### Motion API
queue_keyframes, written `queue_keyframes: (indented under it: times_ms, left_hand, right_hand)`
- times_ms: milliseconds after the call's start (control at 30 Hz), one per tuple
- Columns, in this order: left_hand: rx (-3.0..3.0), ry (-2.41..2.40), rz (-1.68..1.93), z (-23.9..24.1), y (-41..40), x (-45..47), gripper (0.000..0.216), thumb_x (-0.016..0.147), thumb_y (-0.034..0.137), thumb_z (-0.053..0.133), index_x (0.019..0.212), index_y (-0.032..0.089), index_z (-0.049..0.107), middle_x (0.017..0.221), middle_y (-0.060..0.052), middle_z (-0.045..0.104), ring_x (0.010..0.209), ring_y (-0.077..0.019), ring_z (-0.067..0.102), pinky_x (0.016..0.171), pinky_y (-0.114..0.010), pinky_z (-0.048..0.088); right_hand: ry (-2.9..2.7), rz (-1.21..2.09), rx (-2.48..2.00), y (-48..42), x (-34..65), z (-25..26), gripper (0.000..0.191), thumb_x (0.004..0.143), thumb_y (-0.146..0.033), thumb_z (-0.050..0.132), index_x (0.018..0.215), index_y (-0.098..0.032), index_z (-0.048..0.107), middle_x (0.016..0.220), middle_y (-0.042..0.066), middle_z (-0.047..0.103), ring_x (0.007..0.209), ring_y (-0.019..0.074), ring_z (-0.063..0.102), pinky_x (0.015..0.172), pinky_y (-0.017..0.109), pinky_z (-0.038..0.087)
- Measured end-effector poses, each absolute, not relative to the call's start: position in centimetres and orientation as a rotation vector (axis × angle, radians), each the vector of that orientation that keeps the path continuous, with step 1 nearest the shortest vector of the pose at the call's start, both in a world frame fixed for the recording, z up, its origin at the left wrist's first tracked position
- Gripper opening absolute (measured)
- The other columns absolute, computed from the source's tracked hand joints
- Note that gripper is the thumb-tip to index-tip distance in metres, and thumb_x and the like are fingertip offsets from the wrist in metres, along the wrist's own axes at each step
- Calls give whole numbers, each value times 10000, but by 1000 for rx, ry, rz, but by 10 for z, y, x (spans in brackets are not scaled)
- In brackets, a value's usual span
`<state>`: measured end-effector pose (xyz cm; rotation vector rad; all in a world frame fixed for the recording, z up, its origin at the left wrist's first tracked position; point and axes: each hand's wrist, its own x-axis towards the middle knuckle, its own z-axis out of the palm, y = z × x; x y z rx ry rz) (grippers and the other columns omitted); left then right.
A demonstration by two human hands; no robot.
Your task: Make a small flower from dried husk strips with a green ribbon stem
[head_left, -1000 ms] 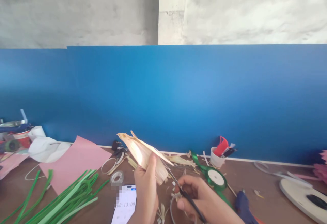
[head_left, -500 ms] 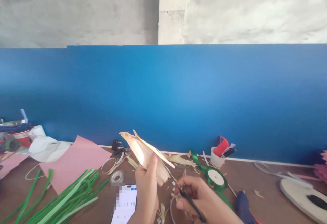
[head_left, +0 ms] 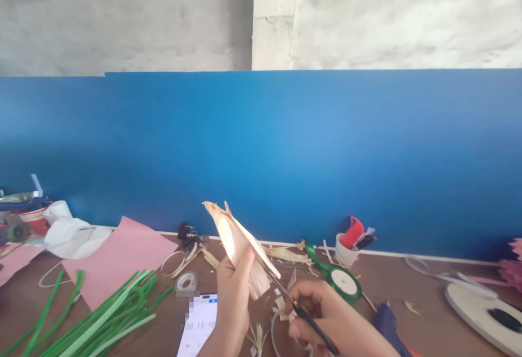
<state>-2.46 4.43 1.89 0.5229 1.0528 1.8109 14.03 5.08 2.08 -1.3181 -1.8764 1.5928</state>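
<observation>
My left hand (head_left: 231, 302) holds a pale dried corn husk (head_left: 238, 245) upright over the brown table (head_left: 424, 313), its pointed tip up and to the left. My right hand (head_left: 326, 319) grips black scissors (head_left: 299, 313), whose blades reach up to the husk's lower right edge. Small husk scraps (head_left: 281, 305) lie on the table under both hands. A phone (head_left: 199, 324) showing a timer lies just left of my left wrist.
Green strips (head_left: 101, 313) and a pink sheet (head_left: 118, 259) lie at the left. A green ribbon spool (head_left: 345, 282), a white cup of tools (head_left: 346, 251), a blue glue gun (head_left: 387, 324) and a white round board (head_left: 485, 311) lie at the right. A blue wall panel (head_left: 285, 156) backs the table.
The husk has tilted more upright and shifted slightly right in my left hand. The scissors and my right hand have moved a little to the right along the husk's edge.
</observation>
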Motion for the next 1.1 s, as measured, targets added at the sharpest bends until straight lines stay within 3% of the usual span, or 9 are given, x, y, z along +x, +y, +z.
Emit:
queue_keyframes:
  times_ms: [67,233,433,533,667,867,1100]
  left_hand:
    - [540,1059,1798,18,45,-25,310,611,399,797,683,119,683,461,18,556,370,-103,456,364,-212,271]
    - [546,1089,1800,18,48,-24,351,553,433,807,665,120,694,545,-31,630,473,-158,565,456,-241,393]
    - [589,1100,1726,20,46,-26,334,568,445,792,619,138,670,441,22,526,388,-122,480,431,-242,365]
    - [585,1104,1734,21,45,-25,337,564,439,796,636,133,677,478,7,562,435,-139,520,457,-246,385]
    - [557,1077,1780,19,47,-27,346,570,421,803,701,120,694,550,-23,635,475,-154,565,461,-241,395]
    - [452,1033,1870,15,47,-33,391,608,444,798,797,121,685,493,22,601,381,-109,499,379,-215,342]
    - [444,961,1851,22,45,-28,410,599,424,814,834,106,706,663,-71,731,573,-202,662,490,-259,487]
  right_hand:
    - [-1873,1602,-1331,50,140,26,163,654,-185,649,812,-168,611,545,-51,580,363,31,372,328,138,286]
    - [-1849,1597,-1356,51,143,29,145,631,-140,640,771,-171,615,561,-36,620,346,20,349,319,144,231]
    - [-1897,1550,-1330,52,147,26,164,610,-97,615,753,-175,628,540,-42,618,340,28,365,327,148,252]
    - [-1891,1543,-1322,52,147,24,149,620,-92,618,741,-178,628,510,-54,590,337,31,366,335,150,262]
    - [-1861,1617,-1292,53,152,17,183,652,-187,713,819,-181,639,580,-43,598,392,46,419,352,149,274]
    - [-1882,1724,-1043,59,158,0,441,616,-416,819,929,-163,640,684,-11,616,585,103,531,509,177,398]
    - [-1900,1707,-1054,59,156,-6,400,607,-363,829,891,-153,641,660,-24,595,568,90,507,487,178,367]
